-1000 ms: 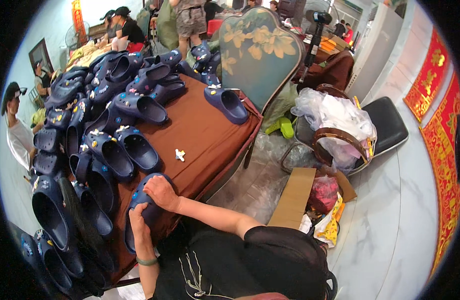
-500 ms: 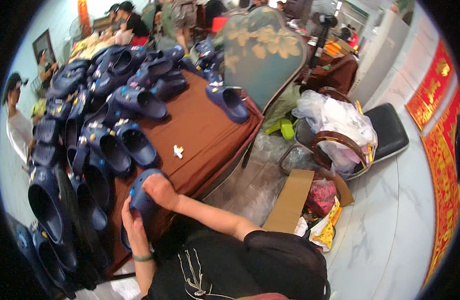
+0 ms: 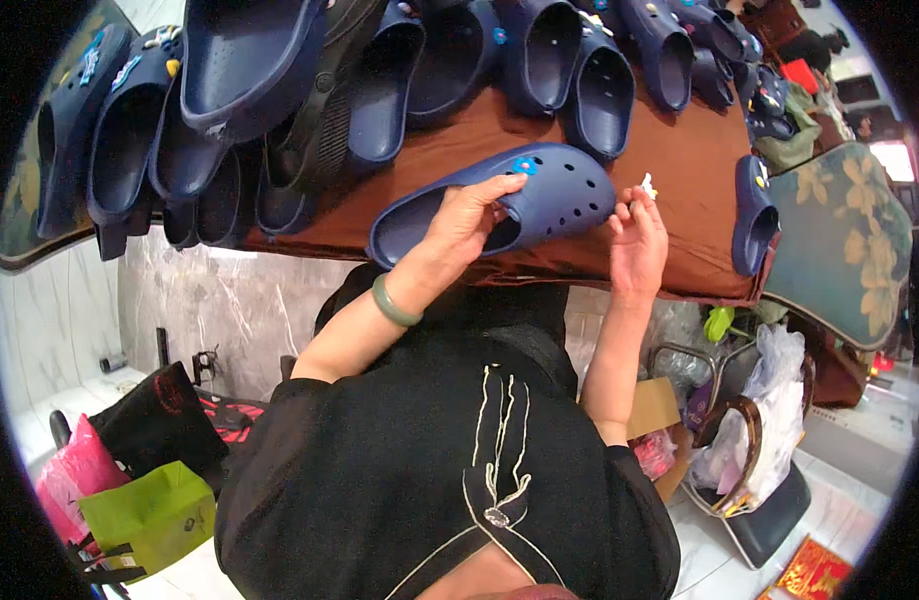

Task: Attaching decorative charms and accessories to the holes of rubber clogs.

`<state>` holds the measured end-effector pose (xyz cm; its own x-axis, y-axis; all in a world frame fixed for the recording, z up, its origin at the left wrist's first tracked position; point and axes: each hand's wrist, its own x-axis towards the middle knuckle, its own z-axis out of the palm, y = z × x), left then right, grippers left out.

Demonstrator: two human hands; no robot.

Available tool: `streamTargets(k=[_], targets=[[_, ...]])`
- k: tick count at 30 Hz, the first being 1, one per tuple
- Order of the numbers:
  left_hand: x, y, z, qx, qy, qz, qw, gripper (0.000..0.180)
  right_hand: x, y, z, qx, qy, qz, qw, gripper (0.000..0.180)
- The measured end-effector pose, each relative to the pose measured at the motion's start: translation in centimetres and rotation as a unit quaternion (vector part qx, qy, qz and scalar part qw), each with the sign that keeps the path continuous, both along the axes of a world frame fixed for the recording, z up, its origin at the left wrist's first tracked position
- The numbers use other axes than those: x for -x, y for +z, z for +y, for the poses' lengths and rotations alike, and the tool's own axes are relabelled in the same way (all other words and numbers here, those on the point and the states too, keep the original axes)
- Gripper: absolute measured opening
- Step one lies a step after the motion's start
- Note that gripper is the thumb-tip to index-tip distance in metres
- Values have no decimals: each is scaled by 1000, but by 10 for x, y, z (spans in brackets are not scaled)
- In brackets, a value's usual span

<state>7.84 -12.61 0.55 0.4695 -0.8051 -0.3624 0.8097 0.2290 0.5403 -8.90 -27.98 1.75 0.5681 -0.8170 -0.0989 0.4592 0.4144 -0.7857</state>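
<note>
Along the near edge of the brown-covered table (image 3: 705, 235), the left hand (image 3: 460, 225) clasps the navy clog (image 3: 552, 190) by its opening's rim, a sound hold on what looks like light, springy foam; right hand (image 3: 637, 245) half-curled at a small white charm (image 3: 649, 185), pinch impossible to tell.

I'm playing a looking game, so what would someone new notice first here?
Probably the dark blue clogs crowded along the top. Then the single clog in the left hand, near the middle, with its bright blue flower charm. A lime-green bag stands out at lower left.
</note>
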Motion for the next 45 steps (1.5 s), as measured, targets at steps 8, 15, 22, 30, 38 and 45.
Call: streamTargets(k=[8, 15, 22, 30, 38, 45], targets=[[4, 14, 10, 44, -44, -7, 998, 32, -49, 63, 10, 570, 142, 265, 765, 25], [6, 0, 9, 33, 25, -20, 999, 37, -99, 49, -10, 708, 306, 268, 577, 26], [-2, -15, 3, 16, 7, 8, 1000, 32, -109, 21, 8, 751, 136, 291, 577, 18], [-7, -13, -6, -13, -6, 35, 999, 28, -112, 17, 2, 715, 48, 312, 624, 17], [4, -7, 6, -4, 20, -27, 999, 35, -19, 2, -48, 493, -171, 371, 768, 19], [6, 8, 1, 1, 24, 0, 1000, 27, 49, -61, -138, 557, -192, 499, 635, 15]])
